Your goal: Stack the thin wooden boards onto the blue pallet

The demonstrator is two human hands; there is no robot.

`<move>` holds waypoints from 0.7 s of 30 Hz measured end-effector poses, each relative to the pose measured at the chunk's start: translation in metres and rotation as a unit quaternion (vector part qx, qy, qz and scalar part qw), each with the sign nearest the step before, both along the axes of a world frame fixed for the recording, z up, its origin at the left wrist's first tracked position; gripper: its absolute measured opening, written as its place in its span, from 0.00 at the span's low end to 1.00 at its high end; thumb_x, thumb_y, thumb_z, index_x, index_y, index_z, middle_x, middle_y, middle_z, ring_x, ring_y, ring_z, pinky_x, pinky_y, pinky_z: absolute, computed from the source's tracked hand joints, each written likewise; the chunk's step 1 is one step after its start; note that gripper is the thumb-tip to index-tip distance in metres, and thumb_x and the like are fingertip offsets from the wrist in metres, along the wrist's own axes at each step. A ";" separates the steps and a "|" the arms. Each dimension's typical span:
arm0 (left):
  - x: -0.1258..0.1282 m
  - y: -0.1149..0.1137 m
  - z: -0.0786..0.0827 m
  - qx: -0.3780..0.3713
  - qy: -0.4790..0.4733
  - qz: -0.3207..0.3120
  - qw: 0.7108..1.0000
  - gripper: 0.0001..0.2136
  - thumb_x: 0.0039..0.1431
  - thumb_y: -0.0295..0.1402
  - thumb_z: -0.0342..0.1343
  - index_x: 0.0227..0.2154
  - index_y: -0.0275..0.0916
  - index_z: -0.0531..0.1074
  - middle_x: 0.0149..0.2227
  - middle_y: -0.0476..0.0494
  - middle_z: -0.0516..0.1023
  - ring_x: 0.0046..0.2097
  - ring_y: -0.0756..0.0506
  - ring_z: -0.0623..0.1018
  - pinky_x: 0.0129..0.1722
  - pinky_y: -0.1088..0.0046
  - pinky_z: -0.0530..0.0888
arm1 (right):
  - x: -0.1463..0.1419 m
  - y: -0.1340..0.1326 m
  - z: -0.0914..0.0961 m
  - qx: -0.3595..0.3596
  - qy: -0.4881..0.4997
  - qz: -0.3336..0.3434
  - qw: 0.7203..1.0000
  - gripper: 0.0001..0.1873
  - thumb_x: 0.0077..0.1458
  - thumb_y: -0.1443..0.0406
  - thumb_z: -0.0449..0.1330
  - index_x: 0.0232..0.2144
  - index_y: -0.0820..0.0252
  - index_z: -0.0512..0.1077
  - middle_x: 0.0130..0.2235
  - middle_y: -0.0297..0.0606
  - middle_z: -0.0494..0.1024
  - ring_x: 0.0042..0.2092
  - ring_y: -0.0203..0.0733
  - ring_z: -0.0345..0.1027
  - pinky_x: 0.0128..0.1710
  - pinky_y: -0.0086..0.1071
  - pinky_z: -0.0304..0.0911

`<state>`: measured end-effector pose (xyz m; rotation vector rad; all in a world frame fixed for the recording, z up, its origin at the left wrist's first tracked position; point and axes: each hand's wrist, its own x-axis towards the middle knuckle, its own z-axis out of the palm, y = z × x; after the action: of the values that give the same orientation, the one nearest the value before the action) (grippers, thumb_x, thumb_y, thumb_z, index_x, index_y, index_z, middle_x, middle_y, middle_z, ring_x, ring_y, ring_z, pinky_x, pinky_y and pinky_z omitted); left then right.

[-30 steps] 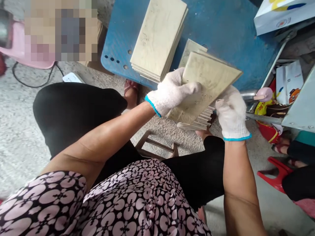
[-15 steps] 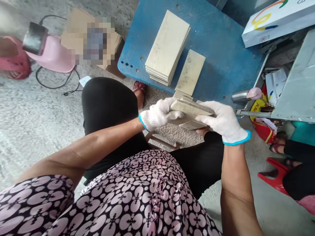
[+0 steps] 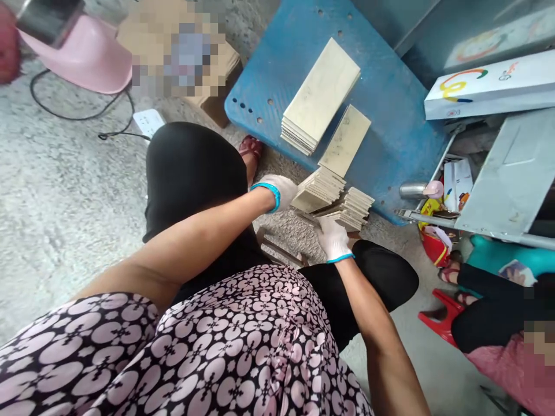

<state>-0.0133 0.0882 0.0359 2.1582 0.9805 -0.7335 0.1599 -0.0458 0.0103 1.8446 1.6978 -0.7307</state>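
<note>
Left hand [image 3: 277, 189] and right hand [image 3: 333, 238] each grip fanned tile stacks [image 3: 332, 199].

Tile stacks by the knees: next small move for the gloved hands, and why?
Probably square up the fanned stack. The right hand sits at its near end and the left hand against the neighbouring stack. Both piles are splayed, unlike the neat pile on the blue board.

White knit gloves—blue cuffs; floral pink-black top; black trousers.
</note>
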 end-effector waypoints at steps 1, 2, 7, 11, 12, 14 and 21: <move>-0.001 0.002 0.004 0.000 -0.015 0.009 1.000 0.17 0.60 0.24 0.51 0.50 0.30 0.76 0.47 0.26 0.79 0.49 0.32 0.78 0.46 0.58 0.74 | -0.002 0.001 -0.007 -0.008 0.002 -0.001 1.000 0.20 0.65 0.60 0.49 0.57 0.52 0.68 0.51 0.42 0.76 0.49 0.48 0.72 0.44 0.34 0.63; -0.002 0.004 0.007 0.002 -0.030 0.017 0.999 0.17 0.60 0.25 0.50 0.50 0.31 0.75 0.47 0.27 0.79 0.49 0.32 0.78 0.45 0.58 0.74 | -0.003 0.003 -0.012 -0.014 0.004 0.001 1.000 0.20 0.65 0.60 0.49 0.57 0.53 0.68 0.51 0.42 0.76 0.49 0.47 0.72 0.44 0.34 0.63; -0.005 0.011 0.013 0.036 -0.065 0.055 0.996 0.16 0.63 0.28 0.47 0.49 0.33 0.76 0.46 0.29 0.79 0.47 0.33 0.79 0.44 0.57 0.75 | -0.005 0.011 -0.035 -0.031 0.009 0.039 0.999 0.20 0.67 0.61 0.47 0.56 0.56 0.68 0.51 0.43 0.75 0.50 0.45 0.70 0.48 0.33 0.62; -0.005 0.011 0.011 0.054 -0.084 0.068 0.993 0.17 0.64 0.30 0.46 0.49 0.33 0.75 0.45 0.30 0.79 0.47 0.34 0.79 0.44 0.57 0.75 | -0.009 0.018 -0.050 -0.030 0.020 0.042 0.998 0.21 0.67 0.61 0.45 0.58 0.55 0.67 0.52 0.44 0.74 0.50 0.45 0.70 0.48 0.34 0.63; -0.005 0.010 0.010 0.056 -0.083 0.069 0.993 0.17 0.64 0.29 0.45 0.49 0.33 0.76 0.45 0.30 0.79 0.47 0.34 0.79 0.44 0.57 0.75 | -0.009 0.020 -0.054 -0.029 0.022 0.038 0.999 0.21 0.67 0.61 0.45 0.58 0.55 0.67 0.52 0.44 0.74 0.50 0.45 0.70 0.48 0.34 0.63; -0.004 0.009 0.009 0.055 -0.078 0.071 0.993 0.17 0.63 0.28 0.44 0.48 0.33 0.76 0.44 0.30 0.79 0.47 0.33 0.79 0.44 0.56 0.75 | -0.009 0.023 -0.061 -0.029 0.023 0.030 0.999 0.21 0.67 0.61 0.45 0.58 0.55 0.67 0.52 0.45 0.74 0.51 0.46 0.70 0.48 0.34 0.62; -0.002 0.018 -0.009 0.004 -0.061 0.088 0.994 0.17 0.62 0.31 0.48 0.50 0.35 0.75 0.46 0.32 0.79 0.48 0.36 0.78 0.47 0.58 0.75 | 0.007 0.020 -0.073 -0.027 0.016 -0.004 0.999 0.22 0.67 0.62 0.45 0.59 0.56 0.65 0.55 0.44 0.73 0.53 0.47 0.69 0.51 0.36 0.62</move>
<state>-0.0149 0.1060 0.0267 2.0649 1.0929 -0.5093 0.1667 -0.0263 -0.0626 1.8124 1.6752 -0.8052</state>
